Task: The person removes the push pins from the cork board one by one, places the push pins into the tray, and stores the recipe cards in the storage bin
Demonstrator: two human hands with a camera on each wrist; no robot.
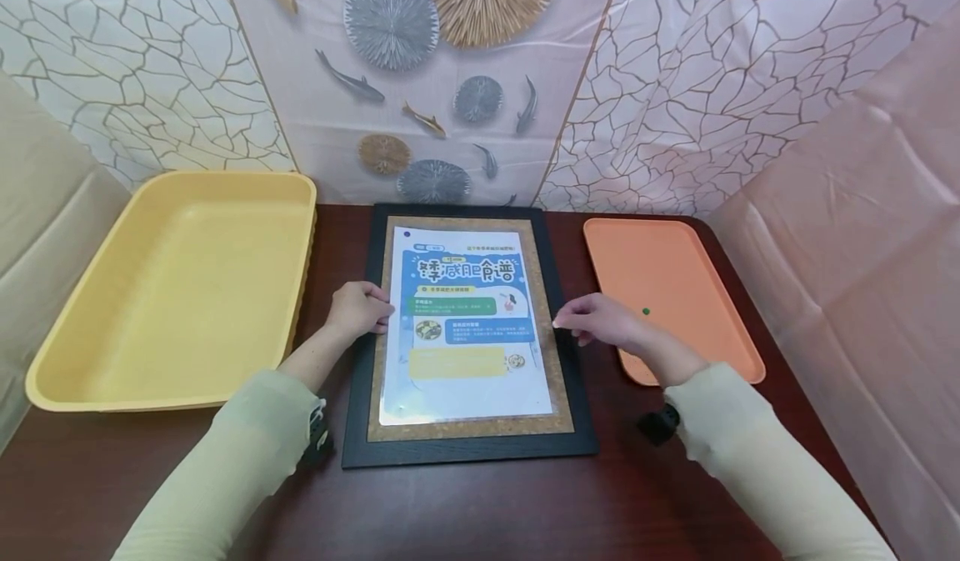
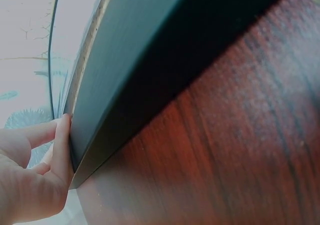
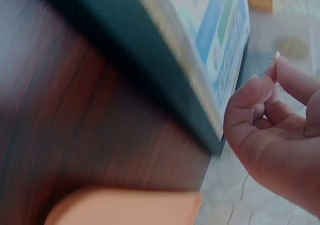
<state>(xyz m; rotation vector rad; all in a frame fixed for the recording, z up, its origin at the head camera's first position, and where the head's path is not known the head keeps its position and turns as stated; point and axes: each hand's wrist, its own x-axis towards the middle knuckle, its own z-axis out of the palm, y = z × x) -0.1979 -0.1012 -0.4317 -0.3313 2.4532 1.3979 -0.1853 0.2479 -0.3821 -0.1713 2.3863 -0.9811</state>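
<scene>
A printed sheet (image 1: pixel 465 394) with a blue heading lies on a cork board (image 1: pixel 480 429) in a black frame (image 1: pixel 472 453). A dark blue pin (image 1: pixel 407 233) sits at the sheet's upper left corner. My left hand (image 1: pixel 357 309) rests over the frame's left side, its fingertips touching the sheet's left edge. Beyond the sheet's right edge, my right hand (image 1: pixel 600 321) pinches a small push pin (image 3: pixel 273 58) between thumb and index finger; its thin metal point sticks out, and its head is mostly covered by the fingertips.
A yellow bin (image 1: pixel 180 286) stands on the left of the dark wood table (image 1: pixel 480 511). An orange tray (image 1: pixel 675 286) on the right, partly under my right forearm, holds a small green pin (image 1: pixel 646 312). Patterned cloth (image 1: pixel 652 86) hangs behind.
</scene>
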